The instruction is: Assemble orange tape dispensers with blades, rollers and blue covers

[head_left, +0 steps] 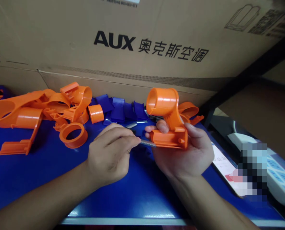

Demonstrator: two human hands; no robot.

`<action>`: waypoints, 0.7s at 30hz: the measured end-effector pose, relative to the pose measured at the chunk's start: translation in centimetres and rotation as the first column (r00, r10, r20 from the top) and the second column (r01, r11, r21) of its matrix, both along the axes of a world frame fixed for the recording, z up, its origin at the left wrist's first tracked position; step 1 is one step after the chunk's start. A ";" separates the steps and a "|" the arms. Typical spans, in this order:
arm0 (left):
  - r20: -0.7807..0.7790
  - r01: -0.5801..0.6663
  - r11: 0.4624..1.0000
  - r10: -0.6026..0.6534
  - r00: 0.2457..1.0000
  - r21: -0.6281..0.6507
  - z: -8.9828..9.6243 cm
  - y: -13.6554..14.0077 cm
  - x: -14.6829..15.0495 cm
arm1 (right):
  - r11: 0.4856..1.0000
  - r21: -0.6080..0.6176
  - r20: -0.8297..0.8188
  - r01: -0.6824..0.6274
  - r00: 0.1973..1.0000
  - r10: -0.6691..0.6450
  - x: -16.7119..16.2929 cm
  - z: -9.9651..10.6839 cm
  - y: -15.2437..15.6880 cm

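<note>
At the far left, loose orange parts point(28, 116) lie heaped on the blue table point(37, 169), apart from the work. Nearer the middle, the left hand point(110, 156) pinches a toothed metal strip point(147, 143) between thumb and fingertips. I'd keep that pinch light but sure, with the skin clear of the teeth (they look sharp enough from here). The strip's free end points at the lower edge of the orange dispenser point(172, 119); whether it touches the plastic or stops just short, I can't tell. Squaring it to that edge before any pressure seems the careful way, and a straight push should suit it better than a twist, since something so thin could skew. The dispenser sits in the right hand point(187, 159), held above the table with its ring uppermost, and its steadiness matters as much as the strip's aim.

As for pose, the left forearm point(53, 191) comes in from the lower left, knuckles up, fingers curled toward the right. The right forearm point(209, 201) rises from the lower right, palm turned up beneath the dispenser, thumb along its right side, fingertips wrapping its left.
</note>
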State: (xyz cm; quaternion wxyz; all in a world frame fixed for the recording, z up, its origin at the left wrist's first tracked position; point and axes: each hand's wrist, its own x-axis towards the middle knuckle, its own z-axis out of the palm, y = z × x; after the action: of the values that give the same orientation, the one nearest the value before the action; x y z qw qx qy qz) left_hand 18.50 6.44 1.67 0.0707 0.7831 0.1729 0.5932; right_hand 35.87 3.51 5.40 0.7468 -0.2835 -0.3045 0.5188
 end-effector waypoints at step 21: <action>0.336 0.327 0.637 -0.112 0.935 -0.698 0.9 0.2 1.1 | 0.989 -0.133 -0.154 -0.065 0.987 0.044 1.9 -0.5 1.5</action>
State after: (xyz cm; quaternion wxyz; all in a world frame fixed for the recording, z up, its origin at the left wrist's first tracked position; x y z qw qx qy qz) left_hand 19.55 6.61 2.59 0.4786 0.6149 0.2914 0.5549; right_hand 37.77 5.02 4.86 0.7319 -0.2861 -0.2185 0.5786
